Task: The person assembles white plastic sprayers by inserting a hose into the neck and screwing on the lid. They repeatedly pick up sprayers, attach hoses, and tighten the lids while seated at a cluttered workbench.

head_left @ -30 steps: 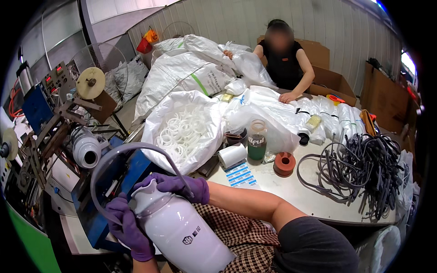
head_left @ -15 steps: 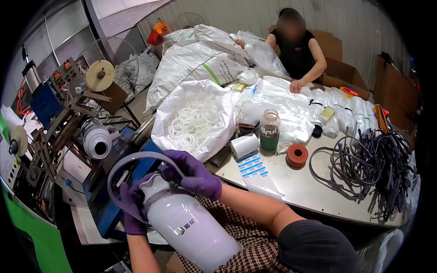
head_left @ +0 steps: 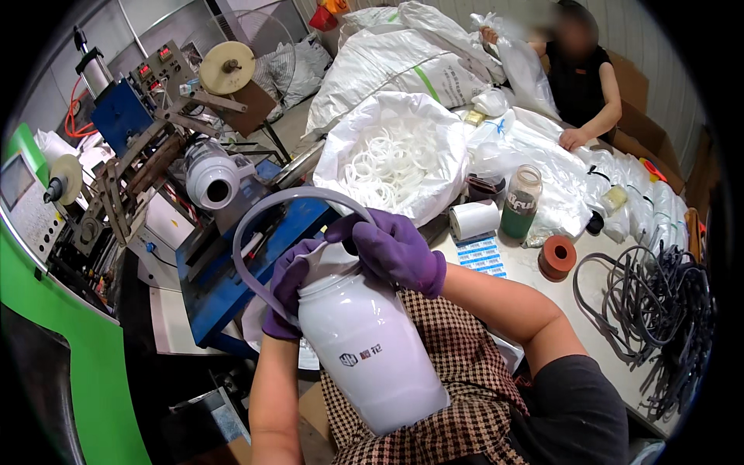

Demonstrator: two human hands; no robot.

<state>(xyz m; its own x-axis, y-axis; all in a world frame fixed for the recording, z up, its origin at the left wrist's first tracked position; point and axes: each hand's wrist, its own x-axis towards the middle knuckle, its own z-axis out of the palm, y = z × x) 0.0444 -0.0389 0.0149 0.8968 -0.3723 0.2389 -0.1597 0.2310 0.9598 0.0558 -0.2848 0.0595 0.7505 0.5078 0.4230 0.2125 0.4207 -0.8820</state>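
A glossy white jug [head_left: 368, 333] with a small dark print leans in front of my checked apron, its neck toward my hands. My left hand [head_left: 285, 283], in a purple glove, is closed at the left of the neck. Across the rim lies my right hand [head_left: 399, 252], also gloved, its fingers curled over the mouth and the upper end of a pale grey curved band [head_left: 246, 225]. The band arches over to my left hand, where its lower end goes beside the neck. My fingers hide most of the mouth and how the band meets the jug.
A white sack of clear rings [head_left: 391, 167] stands beyond my hands. At left is a machine with a mounted jug [head_left: 211, 182]. The table holds a bottle of green liquid [head_left: 521, 205], a red-brown tape roll [head_left: 556, 258] and dark straps [head_left: 659, 310]. Another person [head_left: 581, 77] handles plastic bags.
My view has swung left, so the surroundings sit farther right. The jug has turned in my hands, and my right hand has moved farther over its rim. The band still arches overhead.
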